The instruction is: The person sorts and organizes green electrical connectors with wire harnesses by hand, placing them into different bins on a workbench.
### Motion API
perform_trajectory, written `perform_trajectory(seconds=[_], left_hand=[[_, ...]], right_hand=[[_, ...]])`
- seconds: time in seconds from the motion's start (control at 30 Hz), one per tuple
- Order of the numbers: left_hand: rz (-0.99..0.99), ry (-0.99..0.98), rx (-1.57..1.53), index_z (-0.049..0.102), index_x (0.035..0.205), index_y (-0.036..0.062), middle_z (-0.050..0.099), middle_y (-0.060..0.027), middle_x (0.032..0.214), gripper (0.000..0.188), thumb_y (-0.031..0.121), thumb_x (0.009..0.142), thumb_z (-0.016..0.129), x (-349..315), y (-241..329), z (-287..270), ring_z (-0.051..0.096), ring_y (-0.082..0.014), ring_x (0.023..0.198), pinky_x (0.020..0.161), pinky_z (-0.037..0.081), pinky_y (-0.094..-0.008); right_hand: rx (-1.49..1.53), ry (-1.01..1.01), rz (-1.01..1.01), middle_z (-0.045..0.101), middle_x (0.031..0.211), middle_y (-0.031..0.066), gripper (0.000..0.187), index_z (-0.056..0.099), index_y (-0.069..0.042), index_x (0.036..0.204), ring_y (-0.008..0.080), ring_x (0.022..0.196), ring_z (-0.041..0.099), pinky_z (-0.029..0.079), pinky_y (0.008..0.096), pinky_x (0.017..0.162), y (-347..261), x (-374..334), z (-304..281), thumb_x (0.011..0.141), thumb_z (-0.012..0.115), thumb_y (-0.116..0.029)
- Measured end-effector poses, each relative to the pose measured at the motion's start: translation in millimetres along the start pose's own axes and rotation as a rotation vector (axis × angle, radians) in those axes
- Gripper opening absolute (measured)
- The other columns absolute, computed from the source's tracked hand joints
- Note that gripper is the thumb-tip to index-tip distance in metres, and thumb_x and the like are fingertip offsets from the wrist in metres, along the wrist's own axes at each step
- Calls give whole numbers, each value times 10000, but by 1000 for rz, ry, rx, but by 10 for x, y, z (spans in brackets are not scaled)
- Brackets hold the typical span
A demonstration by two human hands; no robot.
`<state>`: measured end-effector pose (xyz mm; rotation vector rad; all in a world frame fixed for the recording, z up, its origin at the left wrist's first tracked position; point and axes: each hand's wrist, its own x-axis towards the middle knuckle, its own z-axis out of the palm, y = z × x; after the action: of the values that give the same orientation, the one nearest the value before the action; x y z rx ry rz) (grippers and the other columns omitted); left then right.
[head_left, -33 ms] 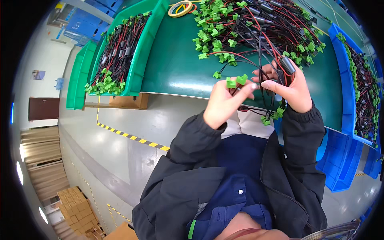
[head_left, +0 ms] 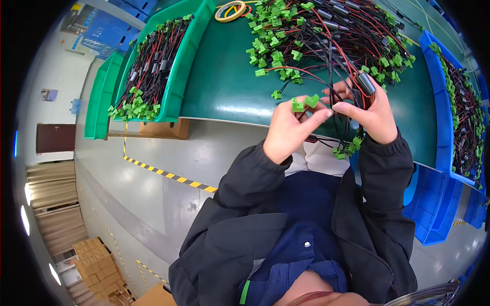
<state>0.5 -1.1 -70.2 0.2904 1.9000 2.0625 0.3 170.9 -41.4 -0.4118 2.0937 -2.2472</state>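
Left hand [head_left: 285,128], half-closed, holds green connectors [head_left: 297,105]; right hand [head_left: 382,118], likewise, a wire harness [head_left: 365,83] — large cable heap [head_left: 334,43] yet loose, well-filled green bin [head_left: 190,76] to its left.

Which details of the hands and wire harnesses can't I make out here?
All in the head view:
- Left hand: its grip below the green connectors, hidden by its own thumb and fingers.
- Right hand: how many wires of the held wire harness it grips, hidden by thumb and palm.
- Harness pile: far end, cut off by the top edge.
- Blue bin: bottom, covered by harnesses.
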Motion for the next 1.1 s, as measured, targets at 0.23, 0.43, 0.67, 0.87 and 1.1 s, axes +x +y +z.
perform_trajectory(seconds=[0.23,0.43,0.67,0.87,1.1], left_hand=[[117,104,301,558,824,-7,564,2,704,156,23,705,654,77,22,118,456,-8,565,482,346,-151],[-26,-97,-211,553,840,17,591,-50,762,88,88,791,569,97,72,-20,342,15,459,399,249,-146],[-156,-254,-412,437,922,97,597,-177,803,116,179,902,358,92,-2,-162,242,-4,387,353,195,-135],[-123,-108,-400,459,878,91,595,-107,742,136,217,891,409,161,-90,-187,287,-14,392,348,194,-165],[-127,-66,-423,443,859,96,596,-102,774,134,218,895,400,175,-135,-142,295,-14,408,357,190,-166]], right_hand=[[-30,95,19,567,939,141,231,437,10,915,151,855,553,458,272,697,88,37,22,751,594,-33],[167,39,133,574,931,161,231,412,9,944,170,838,562,464,268,658,19,31,-37,764,555,-12],[93,-33,150,571,928,208,228,398,8,962,171,735,575,487,271,612,40,64,-154,781,532,-29],[104,-27,179,569,948,205,256,390,-22,978,172,757,578,487,262,606,171,72,-164,774,544,-32],[4,-63,228,583,848,140,271,391,-31,888,127,722,563,468,237,587,255,95,-123,722,605,-5]])
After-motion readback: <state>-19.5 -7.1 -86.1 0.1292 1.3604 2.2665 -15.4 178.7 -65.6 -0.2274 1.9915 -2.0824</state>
